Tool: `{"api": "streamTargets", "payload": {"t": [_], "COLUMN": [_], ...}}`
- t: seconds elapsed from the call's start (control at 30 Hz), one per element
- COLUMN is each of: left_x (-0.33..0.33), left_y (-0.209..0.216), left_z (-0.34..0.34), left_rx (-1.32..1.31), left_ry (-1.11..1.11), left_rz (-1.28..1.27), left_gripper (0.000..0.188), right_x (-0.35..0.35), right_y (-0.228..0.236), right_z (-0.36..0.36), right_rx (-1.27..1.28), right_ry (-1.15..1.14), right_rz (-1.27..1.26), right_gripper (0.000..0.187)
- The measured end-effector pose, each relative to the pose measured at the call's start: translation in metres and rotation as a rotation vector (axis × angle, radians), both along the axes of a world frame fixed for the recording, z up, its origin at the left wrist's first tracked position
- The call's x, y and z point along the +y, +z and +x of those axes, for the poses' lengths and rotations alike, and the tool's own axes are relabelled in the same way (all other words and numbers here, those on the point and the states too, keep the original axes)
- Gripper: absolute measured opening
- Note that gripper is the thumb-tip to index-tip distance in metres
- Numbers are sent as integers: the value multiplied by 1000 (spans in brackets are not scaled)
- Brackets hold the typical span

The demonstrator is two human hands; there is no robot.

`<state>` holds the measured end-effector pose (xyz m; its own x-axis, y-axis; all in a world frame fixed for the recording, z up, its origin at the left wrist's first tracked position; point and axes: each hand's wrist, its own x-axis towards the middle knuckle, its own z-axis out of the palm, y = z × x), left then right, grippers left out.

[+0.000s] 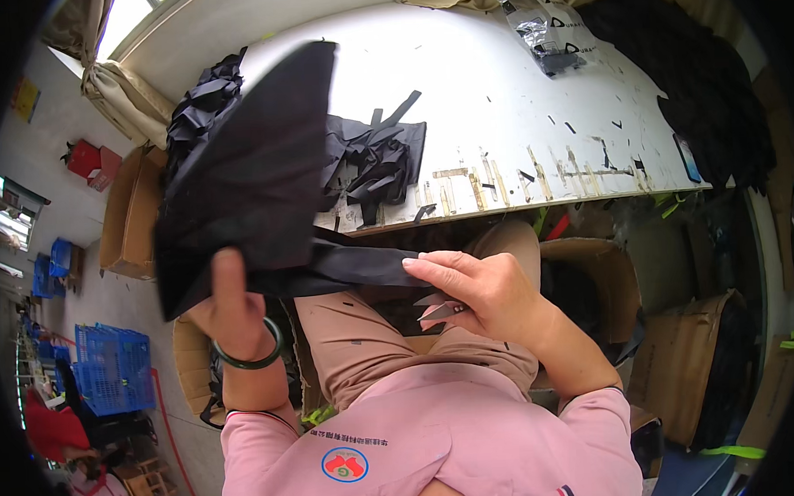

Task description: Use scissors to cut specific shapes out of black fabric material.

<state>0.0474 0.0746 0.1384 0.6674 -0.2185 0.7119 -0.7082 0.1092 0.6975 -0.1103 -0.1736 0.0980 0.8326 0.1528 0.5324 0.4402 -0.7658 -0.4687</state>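
Note:
A large piece of black fabric (pixel 243 166) is lifted above my lap, partly over the table's near edge. My left hand (pixel 231 300), with a dark green bangle on the wrist, grips its lower edge, one finger pointing up over the cloth. A narrow strip of the fabric runs across to my right hand (pixel 478 289), which pinches its end between thumb and fingers. Tucked in that same right palm are small metal thread snips (pixel 442 310); their blades point left, just below the strip, and their grip is hidden by my fingers.
On the white table (pixel 479 94) lie a heap of black fabric strips (pixel 376 165), scattered black scraps, a clear plastic bag (pixel 547 33) and a dark fabric pile (pixel 700 75) at right. Cardboard boxes (pixel 686 368) stand around my legs. Blue crates (pixel 114 367) are at far left.

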Motion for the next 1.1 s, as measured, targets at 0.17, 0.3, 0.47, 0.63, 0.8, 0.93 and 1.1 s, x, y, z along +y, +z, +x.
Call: {"api": "streamTargets", "payload": {"t": [0.17, 0.3, 0.47, 0.63, 0.8, 0.93, 1.1], "left_x": [58, 55, -9, -68, -80, -70, -46], "left_y": [72, 83, 31, -41, -72, -83, -103], "left_z": [11, -6, -19, -40, -41, -19, 52], "left_rx": [-289, -64, 324, 972, 946, 701, 533], "left_ry": [-279, -711, -924, -675, -747, -903, -607], "left_rz": [-412, -641, -310, -333, -243, -19, 401], "left_gripper": [46, 40, 35, 31, 31, 47, 63], "right_x": [-3, 1, 4, 7, 0, -4, -20], "right_y": [-17, -22, -10, -1, -9, -17, -4], "right_z": [4, 14, 12, 11, 3, 3, -17], "right_rx": [18, -35, -96, 0, -50, -89, -73], "right_ry": [94, 79, 45, -132, -257, -220, -19], "right_rz": [369, 552, 792, 614, 300, 467, 871], "right_gripper": [46, 29, 22, 53, 38, 23, 16]}}
